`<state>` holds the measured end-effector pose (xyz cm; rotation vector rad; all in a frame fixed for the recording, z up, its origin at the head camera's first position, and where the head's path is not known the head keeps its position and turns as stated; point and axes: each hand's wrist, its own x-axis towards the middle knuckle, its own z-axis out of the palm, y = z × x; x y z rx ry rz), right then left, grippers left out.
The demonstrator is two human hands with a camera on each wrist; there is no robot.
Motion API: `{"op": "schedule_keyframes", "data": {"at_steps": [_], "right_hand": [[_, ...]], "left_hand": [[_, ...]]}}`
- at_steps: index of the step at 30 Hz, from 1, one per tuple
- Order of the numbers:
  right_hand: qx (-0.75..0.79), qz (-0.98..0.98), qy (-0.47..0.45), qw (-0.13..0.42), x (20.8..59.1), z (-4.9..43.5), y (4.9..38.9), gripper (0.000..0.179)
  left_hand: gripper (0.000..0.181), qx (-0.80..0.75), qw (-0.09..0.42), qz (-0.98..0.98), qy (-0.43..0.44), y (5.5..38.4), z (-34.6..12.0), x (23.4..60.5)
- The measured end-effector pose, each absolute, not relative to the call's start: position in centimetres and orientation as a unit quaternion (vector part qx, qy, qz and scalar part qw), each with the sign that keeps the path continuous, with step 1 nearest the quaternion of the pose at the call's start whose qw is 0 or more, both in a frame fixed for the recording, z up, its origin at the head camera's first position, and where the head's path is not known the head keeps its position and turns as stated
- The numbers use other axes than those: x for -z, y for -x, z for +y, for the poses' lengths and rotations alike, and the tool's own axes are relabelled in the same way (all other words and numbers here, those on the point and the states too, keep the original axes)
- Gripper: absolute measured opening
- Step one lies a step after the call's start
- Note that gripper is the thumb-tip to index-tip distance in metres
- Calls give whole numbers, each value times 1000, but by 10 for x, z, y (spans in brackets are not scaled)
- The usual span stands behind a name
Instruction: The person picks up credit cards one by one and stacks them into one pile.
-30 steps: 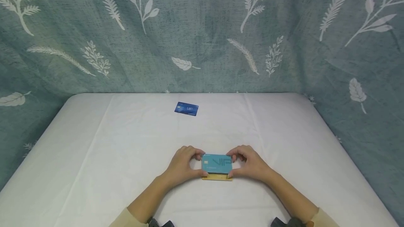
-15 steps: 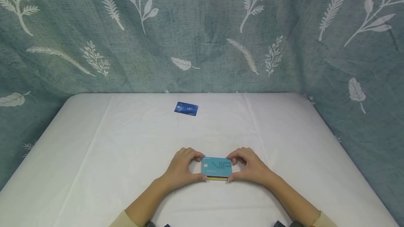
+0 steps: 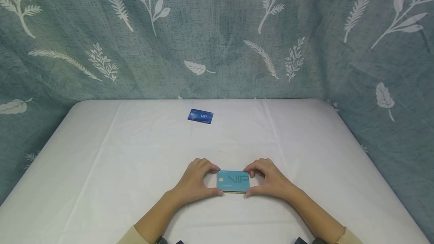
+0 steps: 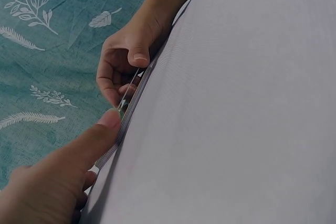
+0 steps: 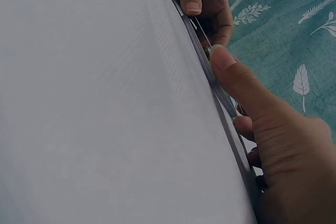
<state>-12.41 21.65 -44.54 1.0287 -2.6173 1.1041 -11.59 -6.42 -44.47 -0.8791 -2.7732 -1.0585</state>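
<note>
A teal card [image 3: 233,181] printed "VIP" lies face up between my two hands in the head view. My left hand [image 3: 196,180] pinches its left end, thumb at the near edge and fingers at the far edge. At the right end, my right hand [image 3: 271,180] grips it the same way. Under the near edge shows a thin strip of a yellow card [image 3: 234,192]. Both wrist views catch the held card edge-on, close above a layered stack of cards [image 5: 202,59] resting on the table; most of that stack's top is hidden from the head view.
A dark blue "VIP" card [image 3: 200,116] lies slightly askew near the table's far edge, left of centre. White cloth [image 3: 135,153] covers the table. Behind and beside it hangs a green-blue curtain [image 3: 217,40] with white leaf prints.
Both hands have shifted the teal card slightly toward me, so it covers nearly all of the yellow card that showed below it. The dark blue card has stayed put.
</note>
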Motion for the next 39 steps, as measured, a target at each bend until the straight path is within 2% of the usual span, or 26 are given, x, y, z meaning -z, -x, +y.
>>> {"op": "schedule_keyframes", "data": {"at_steps": [14,39], "right_hand": [[-347,-857,-372,80,449,218,126,59],[-337,-863,-369,70,446,218,125,60]], "left_hand": [[56,319,35,-896,307,116,-65,446],[55,310,28,-898,311,116,-65,444]]}}
